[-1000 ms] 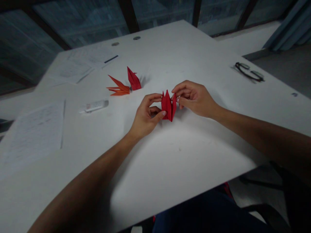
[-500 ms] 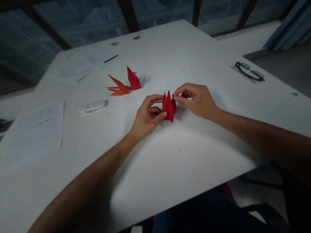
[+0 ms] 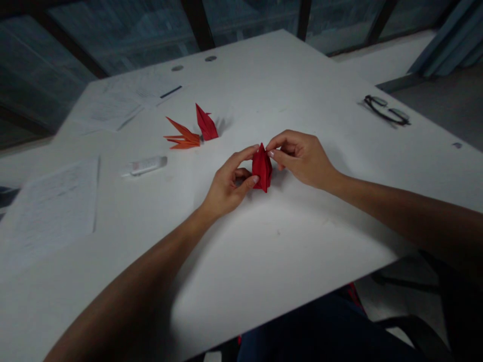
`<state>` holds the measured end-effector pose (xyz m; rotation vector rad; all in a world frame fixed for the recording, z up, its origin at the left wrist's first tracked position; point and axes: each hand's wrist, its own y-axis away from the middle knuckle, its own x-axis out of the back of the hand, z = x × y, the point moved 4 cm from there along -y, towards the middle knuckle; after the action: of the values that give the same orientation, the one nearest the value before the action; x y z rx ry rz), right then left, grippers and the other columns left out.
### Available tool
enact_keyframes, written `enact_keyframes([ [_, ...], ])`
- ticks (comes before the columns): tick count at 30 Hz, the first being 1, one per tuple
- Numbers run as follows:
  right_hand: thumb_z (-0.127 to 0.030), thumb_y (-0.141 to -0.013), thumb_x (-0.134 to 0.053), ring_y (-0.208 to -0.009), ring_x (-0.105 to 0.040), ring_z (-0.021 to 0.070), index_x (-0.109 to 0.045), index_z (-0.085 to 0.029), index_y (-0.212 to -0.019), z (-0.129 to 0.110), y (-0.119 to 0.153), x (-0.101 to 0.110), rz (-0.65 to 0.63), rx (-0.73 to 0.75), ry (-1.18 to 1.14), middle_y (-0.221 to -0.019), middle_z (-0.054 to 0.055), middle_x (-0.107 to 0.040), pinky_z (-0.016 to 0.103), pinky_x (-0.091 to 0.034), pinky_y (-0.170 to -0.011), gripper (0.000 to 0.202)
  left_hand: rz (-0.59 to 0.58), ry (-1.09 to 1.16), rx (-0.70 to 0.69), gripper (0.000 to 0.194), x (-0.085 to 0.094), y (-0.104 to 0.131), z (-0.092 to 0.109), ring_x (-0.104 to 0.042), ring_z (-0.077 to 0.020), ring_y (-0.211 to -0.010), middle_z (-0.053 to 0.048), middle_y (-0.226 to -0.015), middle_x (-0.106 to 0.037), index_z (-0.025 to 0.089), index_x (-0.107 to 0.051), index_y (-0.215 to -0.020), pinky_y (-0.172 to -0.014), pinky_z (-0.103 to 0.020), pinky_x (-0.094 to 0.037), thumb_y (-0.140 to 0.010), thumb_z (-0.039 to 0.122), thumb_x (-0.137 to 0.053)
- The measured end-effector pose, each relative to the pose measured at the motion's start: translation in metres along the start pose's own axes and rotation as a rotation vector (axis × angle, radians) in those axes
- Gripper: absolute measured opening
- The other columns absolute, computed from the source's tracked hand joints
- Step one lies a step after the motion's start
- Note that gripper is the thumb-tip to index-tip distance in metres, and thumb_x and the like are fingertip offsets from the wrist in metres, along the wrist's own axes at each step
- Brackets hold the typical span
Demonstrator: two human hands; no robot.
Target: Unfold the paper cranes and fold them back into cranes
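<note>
A folded red origami piece [image 3: 261, 170] with a pointed top is held upright between both hands, just over the white table. My left hand [image 3: 231, 180] grips its left side, the thumb low on the front and the fingers near the top. Thumb and forefinger of my right hand [image 3: 300, 156] pinch its upper right edge. Beyond my left hand stand a second red origami piece [image 3: 206, 124] and an orange origami piece [image 3: 184, 136] with several thin points, close beside each other.
A white tube [image 3: 147, 165] lies left of the origami. Printed sheets [image 3: 56, 201] cover the table's left side, with more papers [image 3: 109, 108] and a dark strip [image 3: 171, 92] farther back. Black-framed glasses [image 3: 388, 111] rest at the right. Windows border the far edge.
The separate points at the top of the held red piece have come together into one tip. Both hands keep their hold and have shifted only slightly.
</note>
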<state>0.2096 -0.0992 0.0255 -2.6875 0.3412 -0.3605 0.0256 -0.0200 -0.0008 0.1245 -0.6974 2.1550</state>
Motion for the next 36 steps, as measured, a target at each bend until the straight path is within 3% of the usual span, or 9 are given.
enact_keyframes([
  [5, -0.028, -0.092, -0.069, -0.057, -0.061, 0.0120, -0.068, -0.025, -0.095, -0.007, 0.003, -0.001, -0.042, 0.033, 0.042, -0.078, -0.004, -0.069, 0.027, -0.048, -0.057, 0.004, -0.022, -0.051, -0.044, 0.057, 0.000, -0.002, 0.005, -0.067, -0.0168, -0.088, -0.009, -0.141, -0.055, 0.039, -0.053, -0.148, -0.069, -0.030, -0.062, -0.094, 0.035, -0.069],
  [11, -0.030, -0.098, -0.064, -0.060, -0.063, 0.0112, -0.066, -0.024, -0.100, -0.012, 0.008, -0.004, -0.127, 0.165, 0.119, -0.089, -0.002, -0.071, 0.026, -0.049, -0.060, 0.007, 0.011, -0.183, -0.117, 0.032, 0.002, -0.002, 0.012, -0.063, -0.0211, -0.108, -0.010, -0.124, -0.061, 0.028, -0.062, -0.132, -0.081, -0.031, -0.059, -0.101, 0.035, -0.058],
  [18, -0.031, -0.097, -0.067, -0.080, -0.063, 0.0160, -0.070, -0.022, -0.093, -0.018, 0.008, -0.006, -0.175, 0.345, 0.137, -0.095, 0.003, -0.068, 0.028, -0.051, -0.070, 0.010, 0.050, -0.040, -0.170, 0.022, -0.003, -0.004, 0.021, -0.063, -0.0183, -0.105, -0.009, -0.122, -0.058, 0.024, -0.064, -0.111, -0.082, -0.029, -0.059, -0.093, 0.034, -0.072],
  [26, -0.028, -0.092, -0.075, -0.072, -0.066, 0.0140, -0.076, -0.022, -0.096, -0.013, 0.014, -0.010, -0.122, 0.167, 0.036, -0.087, 0.000, -0.075, 0.027, -0.051, -0.066, 0.008, 0.033, 0.051, -0.126, 0.019, -0.009, -0.003, 0.025, -0.064, -0.0163, -0.102, -0.009, -0.122, -0.058, 0.023, -0.061, -0.108, -0.082, -0.028, -0.059, -0.093, 0.030, -0.072],
  [31, -0.028, -0.092, -0.073, -0.075, -0.068, 0.0155, -0.079, -0.021, -0.098, -0.015, 0.019, -0.013, -0.093, 0.152, 0.125, -0.088, 0.001, -0.078, 0.028, -0.051, -0.067, 0.011, 0.053, 0.091, -0.095, 0.022, -0.012, -0.003, 0.023, -0.067, -0.0150, -0.098, -0.007, -0.117, -0.062, 0.023, -0.055, -0.107, -0.082, -0.028, -0.060, -0.095, 0.032, -0.070],
  [36, -0.030, -0.094, -0.070, -0.076, -0.068, 0.0162, -0.078, -0.020, -0.103, -0.016, 0.019, -0.013, -0.126, 0.117, 0.075, -0.091, 0.003, -0.077, 0.030, -0.053, -0.069, 0.016, 0.099, 0.023, -0.127, 0.021, -0.009, -0.004, 0.023, -0.066, -0.0153, -0.099, -0.007, -0.113, -0.065, 0.022, -0.058, -0.106, -0.084, -0.028, -0.057, -0.093, 0.030, -0.073],
])
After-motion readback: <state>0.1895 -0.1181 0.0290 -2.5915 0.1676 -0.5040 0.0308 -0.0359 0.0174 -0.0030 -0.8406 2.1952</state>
